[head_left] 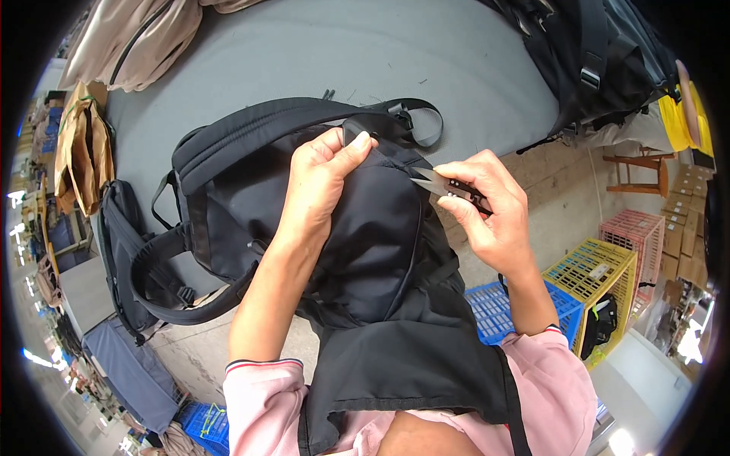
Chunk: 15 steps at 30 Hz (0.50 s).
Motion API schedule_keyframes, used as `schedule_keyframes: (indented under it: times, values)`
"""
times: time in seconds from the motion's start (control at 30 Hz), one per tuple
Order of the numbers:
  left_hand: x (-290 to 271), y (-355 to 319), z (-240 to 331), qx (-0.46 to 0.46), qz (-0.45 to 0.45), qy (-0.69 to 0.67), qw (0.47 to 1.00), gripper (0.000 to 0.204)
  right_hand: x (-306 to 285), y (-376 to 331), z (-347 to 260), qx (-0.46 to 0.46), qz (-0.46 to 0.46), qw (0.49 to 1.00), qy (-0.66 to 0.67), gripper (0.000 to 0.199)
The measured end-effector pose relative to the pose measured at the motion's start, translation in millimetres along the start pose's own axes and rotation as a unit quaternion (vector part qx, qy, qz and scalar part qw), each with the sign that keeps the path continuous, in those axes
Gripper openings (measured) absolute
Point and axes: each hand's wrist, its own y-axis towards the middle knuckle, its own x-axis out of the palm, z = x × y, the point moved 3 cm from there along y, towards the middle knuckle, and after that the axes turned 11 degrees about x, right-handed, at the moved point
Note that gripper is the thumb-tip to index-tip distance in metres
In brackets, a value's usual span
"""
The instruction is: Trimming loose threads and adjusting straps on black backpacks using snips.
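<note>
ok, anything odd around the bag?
Minor: dark bits, likely thread scraps, lie scattered on the grey table beyond the bag, standing out against its plain top. No spill or damage visible.

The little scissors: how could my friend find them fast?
Find the big black backpack in the middle. By its upper right edge, the person's right hand holds the scissors. Their shiny, pointed blades set them apart from the backpack's dark cloth.
</note>
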Motion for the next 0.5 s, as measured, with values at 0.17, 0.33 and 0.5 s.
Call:
schedule_keyframes:
  times: [0.17, 0.33, 0.5]
  values:
    - [2, 1, -1, 0.015, -0.003, -0.017, 1.000, 0.013, -3, 8, -13, -0.040, 0.011, 0.991, -0.127, 0.024]
    - [0, 2, -4, 0.027, -0.003, -0.011, 1.000, 0.013, -5, 11, -26, -0.092, 0.009, 0.971, -0.221, 0.025]
    - [1, 2, -3, 0.037, -0.003, -0.006, 0.999, 0.012, -6, 12, -38, -0.163, 0.010, 0.941, -0.296, 0.030]
